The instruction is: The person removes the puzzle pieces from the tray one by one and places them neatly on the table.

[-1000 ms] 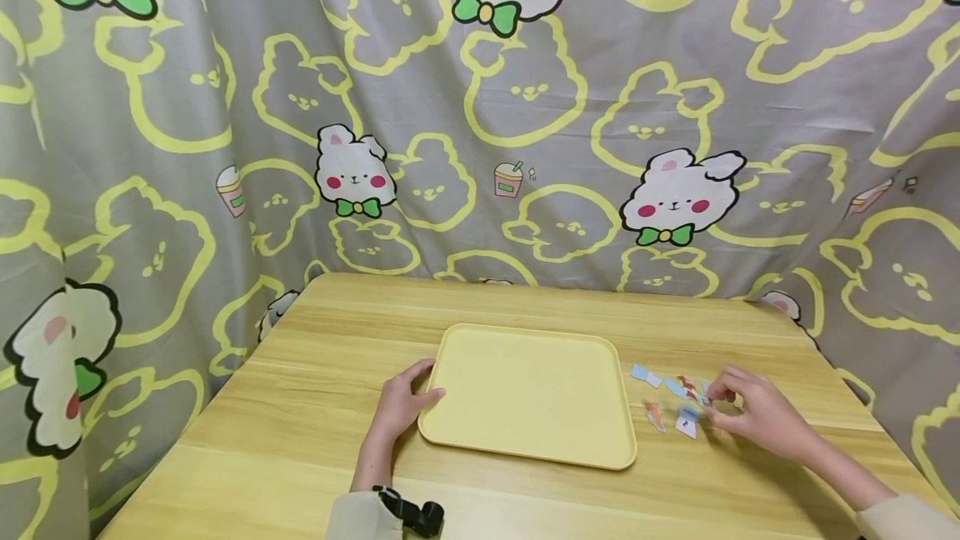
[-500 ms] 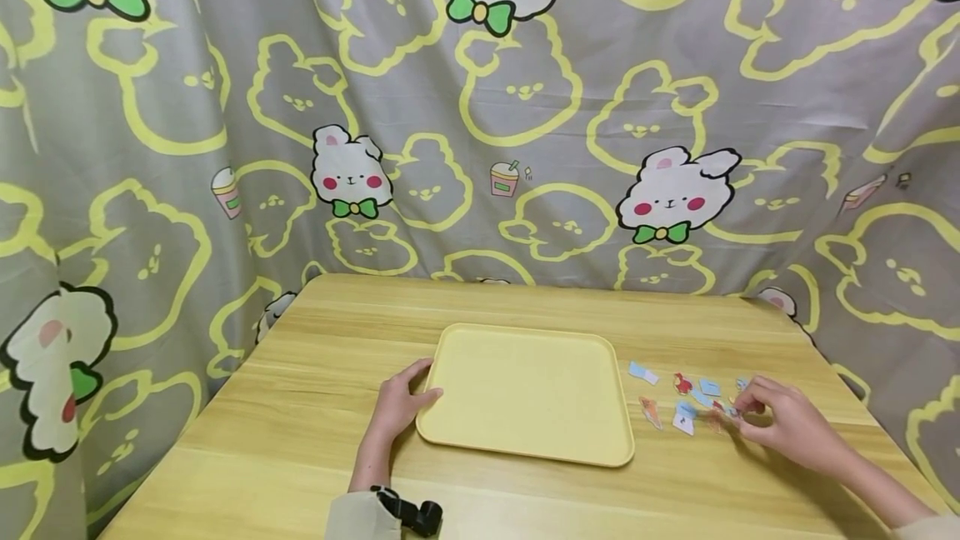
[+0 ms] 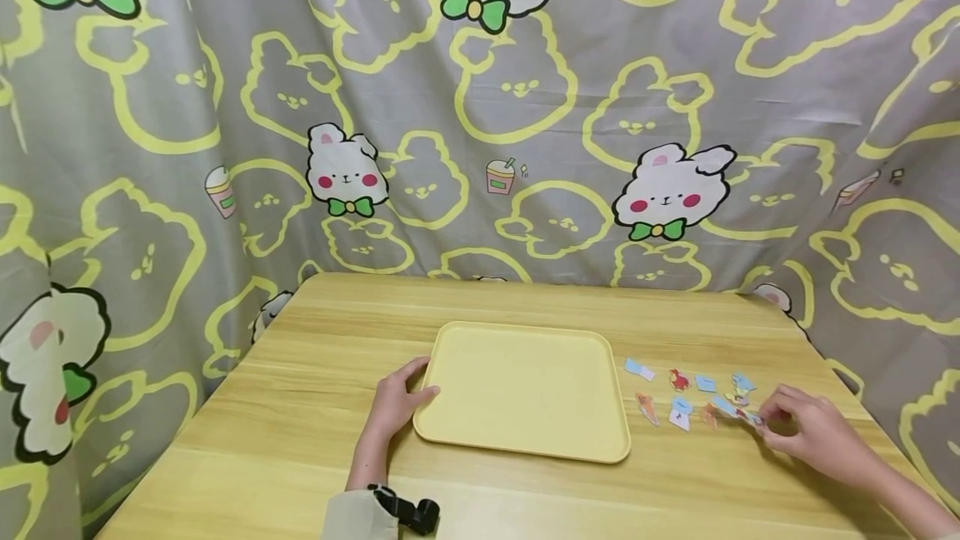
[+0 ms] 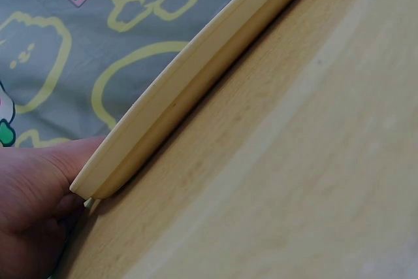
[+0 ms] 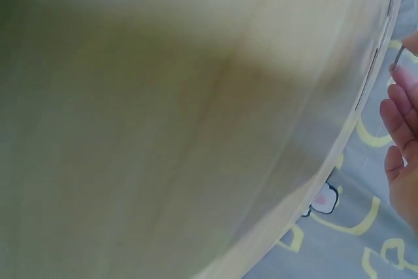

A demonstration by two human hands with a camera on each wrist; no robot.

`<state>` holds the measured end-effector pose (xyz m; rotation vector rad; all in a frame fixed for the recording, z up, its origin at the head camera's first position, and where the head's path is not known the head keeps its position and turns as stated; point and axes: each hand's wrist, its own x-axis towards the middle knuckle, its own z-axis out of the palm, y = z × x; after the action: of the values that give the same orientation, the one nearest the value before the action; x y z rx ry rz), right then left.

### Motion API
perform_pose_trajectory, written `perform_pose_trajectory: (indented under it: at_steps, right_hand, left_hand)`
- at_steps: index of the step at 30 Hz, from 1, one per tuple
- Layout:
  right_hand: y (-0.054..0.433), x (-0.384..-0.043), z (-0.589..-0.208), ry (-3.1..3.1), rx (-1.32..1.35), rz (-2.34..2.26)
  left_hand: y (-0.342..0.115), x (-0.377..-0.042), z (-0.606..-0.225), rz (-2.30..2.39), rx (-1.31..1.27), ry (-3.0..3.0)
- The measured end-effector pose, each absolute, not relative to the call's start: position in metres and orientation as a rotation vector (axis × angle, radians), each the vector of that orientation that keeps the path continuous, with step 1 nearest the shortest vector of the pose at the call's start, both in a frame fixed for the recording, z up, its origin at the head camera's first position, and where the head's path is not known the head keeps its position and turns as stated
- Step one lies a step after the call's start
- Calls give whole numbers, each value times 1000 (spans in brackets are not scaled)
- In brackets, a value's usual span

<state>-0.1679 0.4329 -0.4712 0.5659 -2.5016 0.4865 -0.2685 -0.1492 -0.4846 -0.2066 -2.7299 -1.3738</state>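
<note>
A pale yellow rectangular tray (image 3: 522, 390) lies flat on the wooden table in the head view. My left hand (image 3: 395, 399) grips its left edge, thumb over the rim; in the left wrist view that hand (image 4: 32, 207) holds the tray's corner. To the tray's right, my right hand (image 3: 808, 427) pinches a small flat picture piece (image 3: 750, 417) between thumb and fingertips. The right wrist view shows the piece edge-on as a thin sliver (image 5: 398, 58). Several loose pieces lie close by, among them a red one (image 3: 678, 379), a blue one (image 3: 705, 382) and an orange one (image 3: 647, 408).
The wooden table (image 3: 360, 315) reaches back to a grey curtain (image 3: 450, 98) with yellow outlines and white rabbit heads. A black strap with a small device (image 3: 416, 513) sits at my left wrist.
My right hand has moved right, away from the tray, leaving picture pieces spread in rough rows on the table. My left hand and the tray hold still; the head view shifts slightly.
</note>
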Motion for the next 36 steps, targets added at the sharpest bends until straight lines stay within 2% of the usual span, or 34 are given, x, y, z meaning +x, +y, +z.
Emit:
perform_pose_trajectory:
  at_steps: [17,36]
  right_hand:
    - [447,-159,-477,-2598,452,297]
    - [451,-162,-469,-2670,535,181]
  left_hand:
    - [-150,-270,-485,-1366,-194,-2737]
    - [-149,-270,-485,-1388,-188,-2739]
